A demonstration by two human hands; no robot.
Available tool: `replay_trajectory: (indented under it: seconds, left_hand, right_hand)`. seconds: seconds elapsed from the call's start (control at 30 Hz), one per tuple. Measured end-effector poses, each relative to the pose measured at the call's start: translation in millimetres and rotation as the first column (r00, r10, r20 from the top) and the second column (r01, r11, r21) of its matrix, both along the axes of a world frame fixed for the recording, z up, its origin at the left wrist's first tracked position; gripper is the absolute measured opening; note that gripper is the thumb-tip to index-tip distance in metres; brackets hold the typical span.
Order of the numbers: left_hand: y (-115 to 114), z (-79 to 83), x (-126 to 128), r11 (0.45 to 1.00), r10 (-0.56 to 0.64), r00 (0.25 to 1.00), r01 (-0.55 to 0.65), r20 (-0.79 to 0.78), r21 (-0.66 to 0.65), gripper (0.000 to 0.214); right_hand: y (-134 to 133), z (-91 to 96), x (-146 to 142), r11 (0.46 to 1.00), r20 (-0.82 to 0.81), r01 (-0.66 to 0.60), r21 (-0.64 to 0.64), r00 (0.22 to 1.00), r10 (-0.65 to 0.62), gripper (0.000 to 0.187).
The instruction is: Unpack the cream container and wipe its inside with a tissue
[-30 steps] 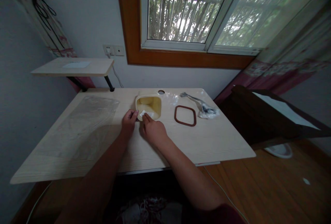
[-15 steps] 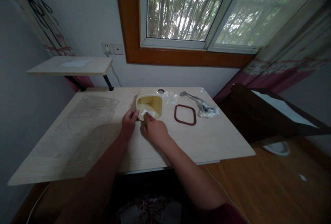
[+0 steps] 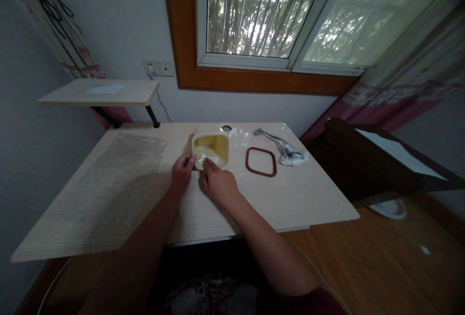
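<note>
A cream plastic box [image 3: 218, 143] with rounded corners stands on the table, its opening facing me. My left hand [image 3: 182, 173] pinches the box's front left edge between thumb and fingers. My right hand [image 3: 220, 179] is at the front rim, its fingers closed on a small white wipe or piece of tissue [image 3: 212, 159] that rests against the inside of the box. Its fingertips hide part of the white piece. To the right, apart from both hands, lies a reddish-brown rounded square ring [image 3: 260, 162].
A clear plastic bag [image 3: 291, 156] with a grey strap-like piece lies at the right. Clear plastic sheeting [image 3: 109, 179] covers the table's left side. A raised shelf [image 3: 100, 93] stands at the back left. The tabletop [image 3: 290, 203] has a cable hole [image 3: 226, 128] near its back edge.
Both hands keep their places at the box. The right fingertips have shifted very slightly on the white piece; otherwise only a small camera shift shows.
</note>
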State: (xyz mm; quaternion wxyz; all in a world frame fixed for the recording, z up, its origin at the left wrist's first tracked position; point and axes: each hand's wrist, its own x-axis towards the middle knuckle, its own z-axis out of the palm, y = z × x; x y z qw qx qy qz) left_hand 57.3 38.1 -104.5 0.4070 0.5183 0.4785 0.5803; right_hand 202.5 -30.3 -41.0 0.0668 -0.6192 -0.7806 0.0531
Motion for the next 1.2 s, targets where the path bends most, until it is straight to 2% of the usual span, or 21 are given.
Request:
replay_trajectory:
  seconds: [0.23,0.53,0.77,0.93,1.07,1.2]
  left_hand:
    - [-3,6.4,3,1.0,0.013,0.999,-0.014,-0.03,-0.005,0.032]
    - [-4,6.1,1,1.0,0.021,0.997,-0.021,-0.069,0.005,0.031]
    - [-4,8.6,1,1.0,0.017,0.999,-0.016,-0.031,0.016,0.034]
    - [2,3.0,1,0.999,0.038,0.998,-0.038,0.059,-0.006,0.039]
    - [9,-6.1,1,0.998,-0.033,0.98,0.042,0.196,-0.044,0.043]
    - [11,-10.8,3,0.993,-0.079,0.949,0.101,0.306,-0.056,0.045]
  right_hand:
    - [4,3.7,14,0.991,0.089,0.135,-0.017,0.987,-0.133,0.057]
    - [-5,-0.2,-6,0.998,-0.06,-0.062,0.027,0.996,0.064,0.061]
    - [0,6.6,14,1.0,0.006,-0.004,0.011,1.0,0.004,0.054]
    - [12,12.4,26,0.996,0.055,0.018,0.088,0.998,-0.023,0.044]
    - [23,20.2,33,0.99,0.096,-0.016,0.138,0.995,0.003,0.041]
    - [33,29.4,40,0.977,0.165,-0.108,0.182,0.983,0.078,0.04]
